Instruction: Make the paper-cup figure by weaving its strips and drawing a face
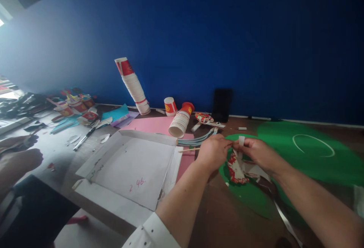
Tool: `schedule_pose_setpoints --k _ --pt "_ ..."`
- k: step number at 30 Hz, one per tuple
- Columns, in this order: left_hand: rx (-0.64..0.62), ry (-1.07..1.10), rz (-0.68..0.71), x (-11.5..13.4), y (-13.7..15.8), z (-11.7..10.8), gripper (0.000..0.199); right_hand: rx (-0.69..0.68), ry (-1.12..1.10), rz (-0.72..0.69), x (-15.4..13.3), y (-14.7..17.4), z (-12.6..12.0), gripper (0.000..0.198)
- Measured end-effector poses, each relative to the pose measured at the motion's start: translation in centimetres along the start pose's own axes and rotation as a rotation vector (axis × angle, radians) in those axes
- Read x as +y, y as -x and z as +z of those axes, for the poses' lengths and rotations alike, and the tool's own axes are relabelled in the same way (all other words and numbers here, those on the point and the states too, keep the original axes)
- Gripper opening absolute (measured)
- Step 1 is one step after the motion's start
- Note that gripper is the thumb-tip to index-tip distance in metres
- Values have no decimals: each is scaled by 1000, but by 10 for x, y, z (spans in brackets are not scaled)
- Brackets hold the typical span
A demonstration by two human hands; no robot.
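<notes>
right of the other person's hand (21, 160), an open white box (136, 172) lies on the tabletop (62, 164); the left forearm passes close by its right wall, so a swing of the elbow could shove it. behind it, a tall stack of paper cups (132, 85) leans left, and a knock could bring it down. a shorter row of nested cups (180, 123) lies on its side and could roll if bumped. farther right, the left hand (214, 149) has its fingertips drawn together beside the right hand's; i cannot tell what they pinch. the red-and-white cut paper piece (237, 168) is just below the fingers, over the green paper (309, 149); it looks thin, so a hard pull could tear or crumple it. the right hand (253, 151) has thumb and finger clamped on a small white strip (241, 140), which could slip if tugged unevenly.

the cups at the far left (78, 105) carry red printing, too blurred to read. the box floor has red handwriting that reads as "2" and "46". the tall stack's top cup has unreadable marks on red; the single standing cup (170, 107) shows a yellow emblem, no clear name. the pale curve on the green paper spells nothing.
</notes>
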State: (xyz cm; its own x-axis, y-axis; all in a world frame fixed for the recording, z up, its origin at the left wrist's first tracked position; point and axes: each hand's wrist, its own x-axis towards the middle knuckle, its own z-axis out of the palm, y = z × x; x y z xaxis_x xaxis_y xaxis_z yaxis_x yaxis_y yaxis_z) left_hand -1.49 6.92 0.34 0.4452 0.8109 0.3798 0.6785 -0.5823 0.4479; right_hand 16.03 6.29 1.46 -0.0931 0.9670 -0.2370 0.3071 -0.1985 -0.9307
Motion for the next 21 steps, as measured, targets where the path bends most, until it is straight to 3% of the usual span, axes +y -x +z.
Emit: schedule_pose_setpoints --k 8,21 --pt "80 26 69 -7 0 6 25 -3 -26 -25 7 -4 1 47" --pt "67 25 37 -5 -1 5 21 14 -15 -45 5 -5 2 49"
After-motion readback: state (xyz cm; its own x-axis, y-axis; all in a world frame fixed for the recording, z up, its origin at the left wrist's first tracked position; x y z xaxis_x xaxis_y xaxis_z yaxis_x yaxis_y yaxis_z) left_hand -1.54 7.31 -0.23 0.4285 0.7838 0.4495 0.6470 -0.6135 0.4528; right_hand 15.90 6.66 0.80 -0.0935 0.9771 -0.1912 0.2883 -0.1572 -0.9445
